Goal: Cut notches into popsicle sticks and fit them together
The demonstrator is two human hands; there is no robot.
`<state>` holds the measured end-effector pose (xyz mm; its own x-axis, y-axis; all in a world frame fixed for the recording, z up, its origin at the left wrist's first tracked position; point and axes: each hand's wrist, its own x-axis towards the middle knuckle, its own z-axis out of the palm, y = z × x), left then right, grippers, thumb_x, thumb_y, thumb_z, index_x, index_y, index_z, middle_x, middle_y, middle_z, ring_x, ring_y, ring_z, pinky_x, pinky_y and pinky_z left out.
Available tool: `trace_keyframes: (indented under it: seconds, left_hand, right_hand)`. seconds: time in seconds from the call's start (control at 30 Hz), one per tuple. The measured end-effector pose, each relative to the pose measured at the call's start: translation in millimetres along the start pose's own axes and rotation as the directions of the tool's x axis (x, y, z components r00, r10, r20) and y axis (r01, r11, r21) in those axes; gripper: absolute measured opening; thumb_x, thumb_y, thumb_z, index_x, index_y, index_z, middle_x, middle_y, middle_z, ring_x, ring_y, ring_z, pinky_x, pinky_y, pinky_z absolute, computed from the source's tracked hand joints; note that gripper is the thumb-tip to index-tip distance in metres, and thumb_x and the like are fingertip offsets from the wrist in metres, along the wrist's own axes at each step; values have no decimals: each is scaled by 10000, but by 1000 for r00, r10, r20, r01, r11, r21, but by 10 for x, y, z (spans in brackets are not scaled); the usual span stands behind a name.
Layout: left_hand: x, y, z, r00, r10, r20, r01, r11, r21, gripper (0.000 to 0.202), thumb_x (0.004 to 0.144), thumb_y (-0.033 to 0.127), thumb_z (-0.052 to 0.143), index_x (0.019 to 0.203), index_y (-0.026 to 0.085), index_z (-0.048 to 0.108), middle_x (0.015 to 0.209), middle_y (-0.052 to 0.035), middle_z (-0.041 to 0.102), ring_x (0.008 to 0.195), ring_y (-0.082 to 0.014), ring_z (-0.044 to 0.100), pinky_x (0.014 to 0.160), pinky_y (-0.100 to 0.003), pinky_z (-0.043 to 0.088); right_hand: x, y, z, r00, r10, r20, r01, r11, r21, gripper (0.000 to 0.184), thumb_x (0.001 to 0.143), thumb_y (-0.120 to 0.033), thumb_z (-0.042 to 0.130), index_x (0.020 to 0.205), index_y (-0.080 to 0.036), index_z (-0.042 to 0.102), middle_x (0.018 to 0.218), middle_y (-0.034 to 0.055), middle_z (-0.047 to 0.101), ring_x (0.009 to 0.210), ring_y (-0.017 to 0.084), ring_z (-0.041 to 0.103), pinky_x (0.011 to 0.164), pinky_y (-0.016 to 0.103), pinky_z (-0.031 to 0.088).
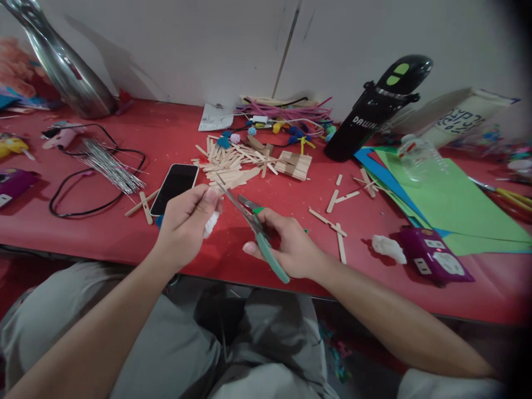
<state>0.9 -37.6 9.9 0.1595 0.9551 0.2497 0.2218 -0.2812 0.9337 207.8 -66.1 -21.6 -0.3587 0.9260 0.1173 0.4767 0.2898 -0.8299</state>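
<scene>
My right hand (293, 244) is closed round a pair of scissors with green handles (270, 257). Their blades (239, 205) are parted and point up and left, one tip close to the fingertips of my left hand. My left hand (185, 224) is closed, thumb pressed against the fingers, with a white crumpled wad (211, 224) showing below them. Anything smaller in that pinch cannot be made out. Just beyond the hands lies a heap of wooden craft sticks (233, 158), and a phone (177, 185) rests beside my left hand.
Cut sticks (332, 221) lie to the right, near another white wad (388, 249) and a purple power strip (434, 255). Coloured paper (461, 194), a black DAWN bottle (369, 116) and a steel bottle (70, 72) stand or lie farther out. Wires (112, 166) and a black cable lie left.
</scene>
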Motion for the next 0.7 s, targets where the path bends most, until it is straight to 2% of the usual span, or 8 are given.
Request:
trace_keyframes:
  seconds: [0.27,0.7]
  left_hand:
    - [-22,-14,45,999,-6,54,5,1000,19,332,940,364,490,671,185,566,501,35,434,408,-75,363,378,-222,272]
    - [-15,-54,34,998,2,70,-2,1000,-3,329,949,366,496,686,182,567,532,39,430,431,-67,361,391,-213,269]
  right_hand:
    - [14,-21,7,1000,20,-12,-20,1000,4,380,810,-520,678,839,-207,463,651,-64,392,570,95,357,553,253,351]
    - [7,-28,9,1000,24,0,-24,999,45,377,808,-510,684,829,-208,460,670,-60,392,582,97,358,563,259,353]
